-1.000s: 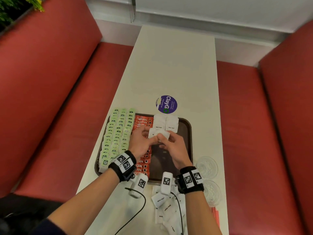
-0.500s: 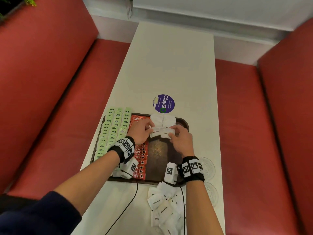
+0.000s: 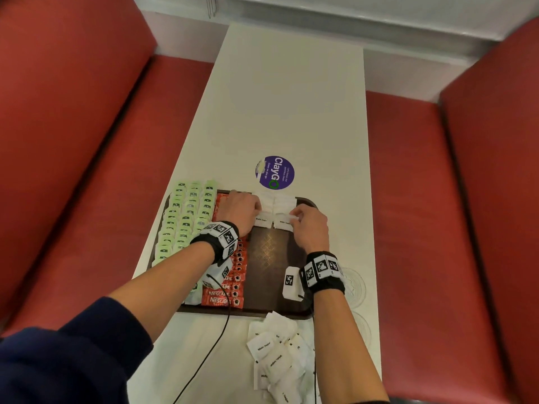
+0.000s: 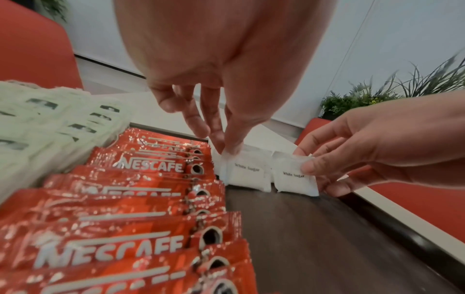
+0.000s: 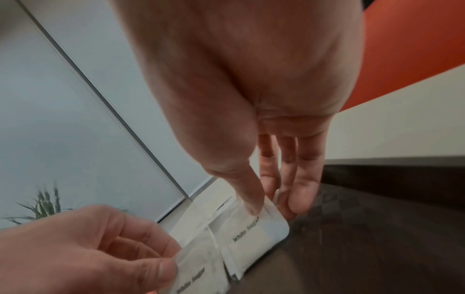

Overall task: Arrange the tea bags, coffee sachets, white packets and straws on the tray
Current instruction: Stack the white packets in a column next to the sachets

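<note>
Left hand (image 3: 240, 212): at about 11 o'clock on the tray, thumb and fingers (image 4: 219, 139) pinching the top left corner of the left sugar packet (image 4: 247, 174); the rest of that packet hangs below the fingertips with its lower edge on the tray floor.
Right hand (image 3: 310, 228): at about 1 o'clock on the tray, thumb and fingers (image 5: 254, 199) pinching the upper right edge of the right sugar packet (image 4: 294, 178); the packet slopes down from the fingertips to the tray.
Two held packets: side by side, edges touching, both printed "White Sugar", just in front of the white packets already laid (image 3: 277, 201) at the tray's 12 o'clock end.
Tray (image 3: 269, 252): dark brown, on the white worktop (image 3: 288, 106); bare floor between the held packets and its 6 o'clock edge.
Coffee sachets (image 3: 230, 295): red Nescafé sachets in an overlapping column along the tray, directly left of the sugar packets, partly under the left wrist.
Tea bags (image 3: 186, 220): pale green, in overlapping columns at the tray's 9 o'clock side, spilling over its rim.
Loose white packets (image 3: 277, 360): a heap on the worktop at 6 o'clock, just off the tray.
Straws: a sliver of red stripes at the worktop's right edge near the heap, too small to make out.
Purple sticker (image 3: 275, 172): on the worktop at 12 o'clock, beyond the tray.
Clear lids (image 3: 354, 284): on the worktop at 4 o'clock, beside the right wrist.
</note>
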A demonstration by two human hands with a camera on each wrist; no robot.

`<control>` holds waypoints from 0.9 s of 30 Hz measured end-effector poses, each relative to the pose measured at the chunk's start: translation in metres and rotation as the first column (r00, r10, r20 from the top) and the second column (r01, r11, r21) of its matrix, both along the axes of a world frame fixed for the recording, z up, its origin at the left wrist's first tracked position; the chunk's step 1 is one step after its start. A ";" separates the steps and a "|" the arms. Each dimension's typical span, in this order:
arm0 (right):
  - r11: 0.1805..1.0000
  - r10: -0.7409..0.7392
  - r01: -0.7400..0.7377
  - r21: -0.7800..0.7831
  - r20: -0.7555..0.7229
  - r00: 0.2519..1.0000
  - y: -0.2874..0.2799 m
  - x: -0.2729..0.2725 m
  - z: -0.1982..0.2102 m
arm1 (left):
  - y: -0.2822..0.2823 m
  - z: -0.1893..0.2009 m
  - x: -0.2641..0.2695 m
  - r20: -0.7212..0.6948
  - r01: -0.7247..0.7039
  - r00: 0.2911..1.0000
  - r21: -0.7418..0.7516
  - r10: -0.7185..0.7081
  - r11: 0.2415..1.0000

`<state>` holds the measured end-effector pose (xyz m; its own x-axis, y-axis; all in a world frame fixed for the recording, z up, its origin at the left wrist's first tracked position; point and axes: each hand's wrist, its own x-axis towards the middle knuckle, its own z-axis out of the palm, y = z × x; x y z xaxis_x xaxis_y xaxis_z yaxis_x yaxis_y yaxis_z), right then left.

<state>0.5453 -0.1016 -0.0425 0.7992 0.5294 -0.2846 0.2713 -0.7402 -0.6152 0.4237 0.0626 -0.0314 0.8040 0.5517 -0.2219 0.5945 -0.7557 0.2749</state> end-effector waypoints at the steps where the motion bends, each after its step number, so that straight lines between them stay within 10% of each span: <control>1: 1.000 0.000 0.000 -0.011 0.008 1.000 0.000 0.000 0.000 | 0.000 -0.002 0.000 0.001 -0.006 1.000 0.003 0.006 1.000; 27: 0.999 -0.027 0.021 0.038 0.167 0.986 0.008 -0.027 -0.017 | -0.025 -0.024 -0.006 0.077 0.277 0.957 0.063 -0.281 0.959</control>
